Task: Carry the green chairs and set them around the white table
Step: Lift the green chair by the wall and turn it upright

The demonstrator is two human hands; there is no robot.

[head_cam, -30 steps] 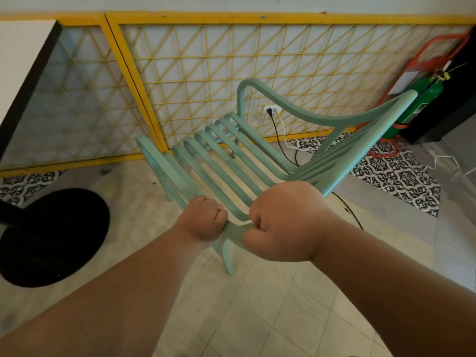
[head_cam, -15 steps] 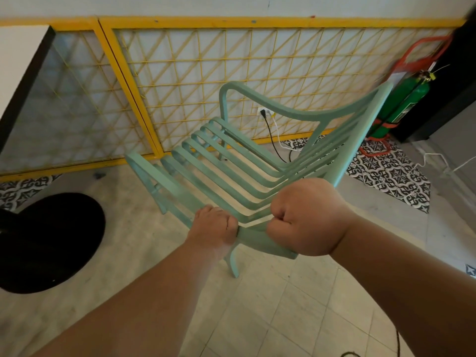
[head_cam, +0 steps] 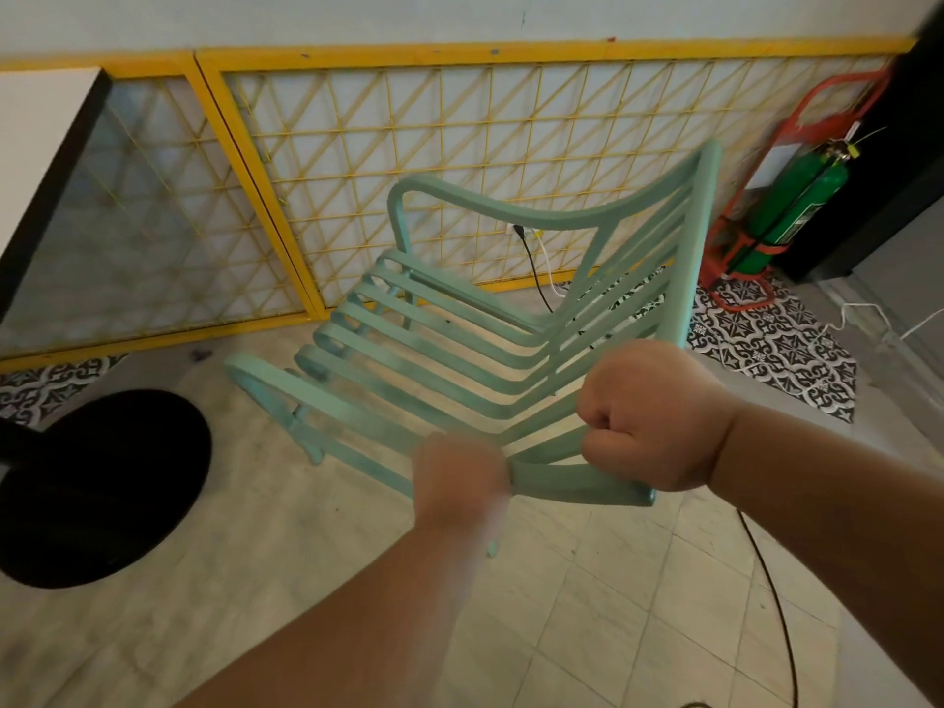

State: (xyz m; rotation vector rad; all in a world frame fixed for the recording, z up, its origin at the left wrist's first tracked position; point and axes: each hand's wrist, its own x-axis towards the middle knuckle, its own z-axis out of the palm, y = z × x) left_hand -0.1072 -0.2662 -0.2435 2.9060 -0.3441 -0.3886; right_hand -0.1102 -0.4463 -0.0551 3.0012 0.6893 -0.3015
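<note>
Head view looks down on a green chair (head_cam: 511, 211) held tilted in front of the person, its seat slats turned up toward the camera and its backrest rising to the right. It hangs over the tiled floor (head_cam: 562, 631), close to the yellow lattice panel (head_cam: 459, 49), with the black round base (head_cam: 102, 482) of the white desk (head_cam: 36, 145) well off to its left. One leg tip shows below the left hand, and it appears to be off the floor.

Both hands are closed in fists on the frame. The left hand (head_cam: 459, 472), blurred, wraps the near side rail. The right hand (head_cam: 649, 416) curls round the lower edge of the backrest, where the slats bend up from the seat.

Judging by how two hands alone hold it tilted, the chair is probably fairly light. It looks stiff and bulky, and the painted surface seems smooth enough to slip in a loose grip. The thick outer rails look the safest hold, since the thin slats may flex or pinch fingers. Its legs could snag the black cable (head_cam: 766, 580) on the floor when it is set down.

At the right wall, a red stand (head_cam: 717, 247) cradles a green fire extinguisher (head_cam: 797, 201). No other holder is in view.
</note>
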